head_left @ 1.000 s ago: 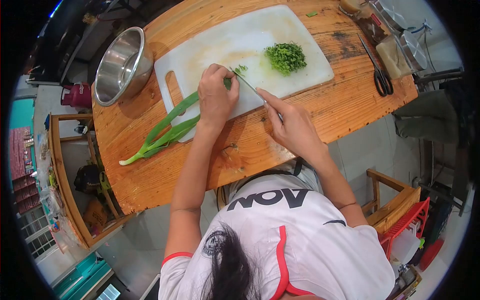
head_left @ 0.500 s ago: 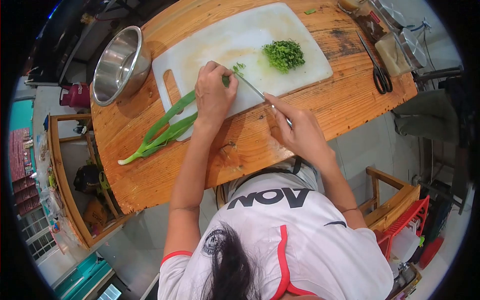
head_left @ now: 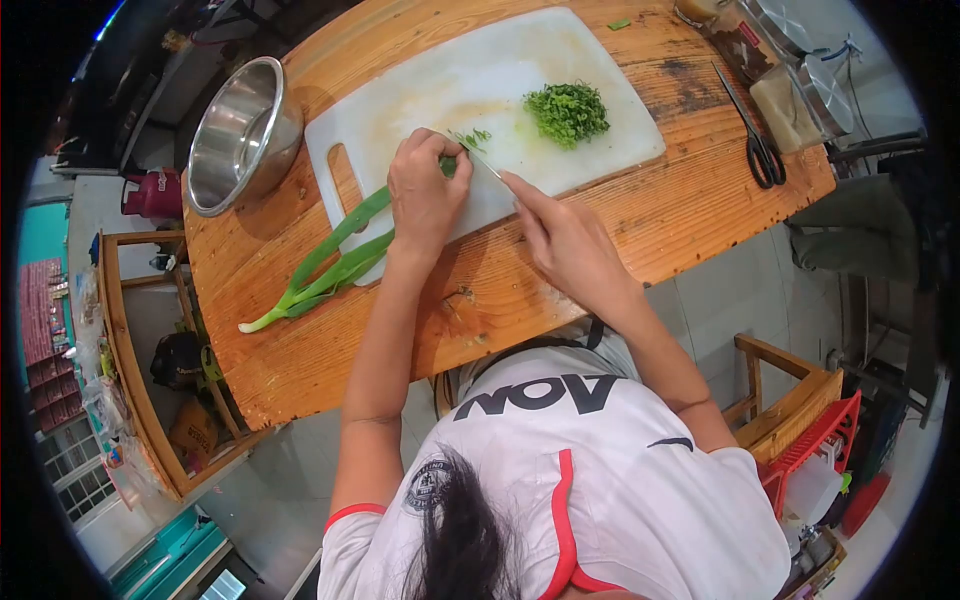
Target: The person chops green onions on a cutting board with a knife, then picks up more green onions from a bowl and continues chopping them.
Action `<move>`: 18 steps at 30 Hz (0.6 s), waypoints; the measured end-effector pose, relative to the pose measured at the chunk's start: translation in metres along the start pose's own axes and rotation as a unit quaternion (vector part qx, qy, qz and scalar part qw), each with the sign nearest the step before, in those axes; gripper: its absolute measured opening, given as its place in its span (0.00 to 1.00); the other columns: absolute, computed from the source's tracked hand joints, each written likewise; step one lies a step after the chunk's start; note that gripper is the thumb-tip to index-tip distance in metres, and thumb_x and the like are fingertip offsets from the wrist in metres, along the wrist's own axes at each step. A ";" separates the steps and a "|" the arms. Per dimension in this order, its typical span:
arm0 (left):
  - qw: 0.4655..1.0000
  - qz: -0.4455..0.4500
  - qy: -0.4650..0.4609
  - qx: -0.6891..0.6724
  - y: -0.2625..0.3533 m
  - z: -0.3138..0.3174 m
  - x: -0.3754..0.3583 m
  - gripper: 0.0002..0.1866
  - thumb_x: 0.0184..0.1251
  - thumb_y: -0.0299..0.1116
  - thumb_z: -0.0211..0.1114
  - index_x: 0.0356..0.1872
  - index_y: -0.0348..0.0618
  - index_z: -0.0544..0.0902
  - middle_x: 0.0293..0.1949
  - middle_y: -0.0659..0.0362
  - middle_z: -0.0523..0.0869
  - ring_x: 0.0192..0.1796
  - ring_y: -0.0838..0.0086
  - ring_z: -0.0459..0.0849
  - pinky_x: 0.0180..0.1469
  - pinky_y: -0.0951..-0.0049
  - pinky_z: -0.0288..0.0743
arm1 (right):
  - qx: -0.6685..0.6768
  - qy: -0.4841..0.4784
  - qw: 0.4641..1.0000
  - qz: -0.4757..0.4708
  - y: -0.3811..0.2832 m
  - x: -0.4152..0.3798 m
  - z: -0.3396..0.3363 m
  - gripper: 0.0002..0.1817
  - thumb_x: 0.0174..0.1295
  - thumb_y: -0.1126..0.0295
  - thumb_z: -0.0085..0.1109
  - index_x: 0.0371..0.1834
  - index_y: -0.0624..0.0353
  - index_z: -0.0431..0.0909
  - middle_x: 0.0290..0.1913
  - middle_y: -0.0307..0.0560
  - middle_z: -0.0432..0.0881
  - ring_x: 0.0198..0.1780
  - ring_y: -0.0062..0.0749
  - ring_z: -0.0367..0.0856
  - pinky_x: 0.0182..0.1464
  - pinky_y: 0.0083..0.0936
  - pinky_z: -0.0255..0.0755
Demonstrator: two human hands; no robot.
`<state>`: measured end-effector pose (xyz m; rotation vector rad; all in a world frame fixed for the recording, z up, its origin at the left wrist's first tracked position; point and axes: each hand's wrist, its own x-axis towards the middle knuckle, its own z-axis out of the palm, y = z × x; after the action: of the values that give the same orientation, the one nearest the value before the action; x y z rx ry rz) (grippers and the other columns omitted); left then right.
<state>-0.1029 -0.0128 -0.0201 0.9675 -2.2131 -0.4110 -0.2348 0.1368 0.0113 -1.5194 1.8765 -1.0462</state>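
Note:
My left hand (head_left: 428, 190) is closed on a green onion (head_left: 350, 262), whose leaves run down-left off the board to a white root end on the wood. In my right hand (head_left: 572, 240) is a knife (head_left: 484, 163); its blade lies at the cut end of the leaves, beside my left fingertips, and its handle is mostly hidden in my grip. A few chopped bits (head_left: 470, 137) lie just past the blade. A pile of chopped greens (head_left: 566, 114) sits on the right of the white cutting board (head_left: 430, 85).
A steel bowl (head_left: 235, 137) stands on the wooden table (head_left: 300, 365) at the left. Black scissors (head_left: 762, 160) lie near the right edge, beside containers (head_left: 783, 110). Wooden stools are below on both sides. Another person's legs (head_left: 860, 235) show at the right.
My right hand and the knife have shifted left and slightly up, closer to my left hand. The small cut bits beside the blade have spread a little to the left.

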 end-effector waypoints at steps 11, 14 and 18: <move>1.000 0.010 0.004 -0.002 0.002 -0.001 -0.001 0.04 0.57 0.22 0.71 0.29 0.32 0.86 0.33 0.51 0.86 0.34 0.59 0.86 0.40 0.65 0.79 | 0.018 -0.013 1.000 0.016 0.001 -0.011 -0.014 0.19 0.73 0.72 0.54 0.66 0.60 0.78 0.29 0.66 0.82 0.31 0.61 0.82 0.36 0.47 0.74; 1.000 0.008 0.002 -0.009 0.001 -0.002 0.001 0.03 0.57 0.22 0.71 0.30 0.32 0.86 0.33 0.50 0.86 0.34 0.58 0.86 0.40 0.65 0.79 | 0.008 0.007 1.000 -0.010 0.003 -0.003 -0.005 0.19 0.73 0.72 0.54 0.65 0.61 0.79 0.29 0.66 0.81 0.32 0.63 0.82 0.37 0.48 0.75; 1.000 0.020 0.008 -0.014 -0.001 0.000 -0.001 0.04 0.57 0.22 0.71 0.30 0.32 0.85 0.33 0.50 0.87 0.34 0.58 0.86 0.40 0.64 0.79 | -0.010 0.005 1.000 -0.020 0.003 0.007 0.003 0.19 0.72 0.73 0.55 0.64 0.61 0.79 0.29 0.66 0.82 0.32 0.63 0.82 0.37 0.49 0.75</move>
<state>-0.1018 -0.0126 -0.0212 0.9071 -2.2021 -0.4131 -0.2360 0.1296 0.0076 -1.5730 1.8753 -1.0574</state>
